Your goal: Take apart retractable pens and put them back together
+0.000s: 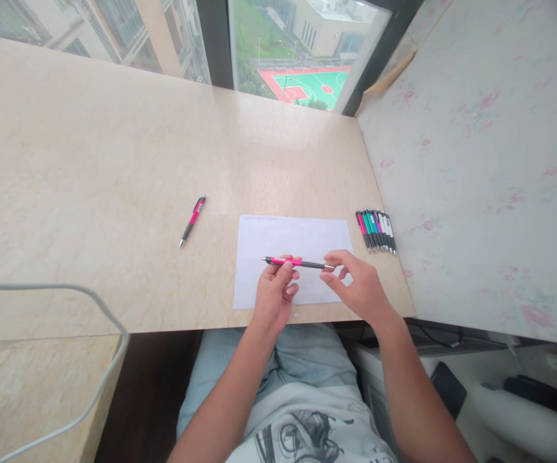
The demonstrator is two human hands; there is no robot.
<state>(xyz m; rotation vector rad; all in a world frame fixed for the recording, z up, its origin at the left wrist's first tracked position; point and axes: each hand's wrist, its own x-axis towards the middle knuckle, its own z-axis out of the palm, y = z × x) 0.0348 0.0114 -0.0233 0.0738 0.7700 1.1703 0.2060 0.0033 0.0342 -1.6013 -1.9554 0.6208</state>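
My left hand (275, 292) is closed on the pink barrel of a pink and grey pen (302, 262), held level above a white sheet of paper (292, 235). My right hand (358, 286) pinches the pen's metal tip end between thumb and forefinger. A second pink and grey pen (192, 220) lies alone on the beige table (90, 193), off to the left of the paper. To the right of the paper lies a neat row of several pens (375, 229) in pink, green, purple and white.
A wall with pale floral paper (481, 161) borders the table on the right. A window (302, 51) runs along the table's far edge. A grey wire frame (109, 321) curves over the near left corner. My lap shows below the table's front edge.
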